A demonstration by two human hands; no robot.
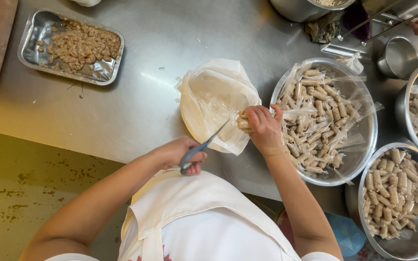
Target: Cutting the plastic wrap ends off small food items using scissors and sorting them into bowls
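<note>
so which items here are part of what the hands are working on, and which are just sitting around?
In use:
left hand
scissors
right hand
wrapped roll
plastic bag
bowl of wrapped rolls

Lying about:
foil tray of filling
bowl of unwrapped rolls
steel cup
far bowl of wrappers

**Scissors and wrapped roll at the near edge of the steel counter**

Your grey-handled metal scissors (203, 147) sit close to the counter's near edge, handles low and left, blades angled up and right, their tips reaching the small tan roll in clear plastic wrap (243, 123). That roll lies roughly level, only its left end showing. Under both, a rumpled white plastic bag (214, 96) lies spread open on the steel, just left of the big bowl's rim.
</note>
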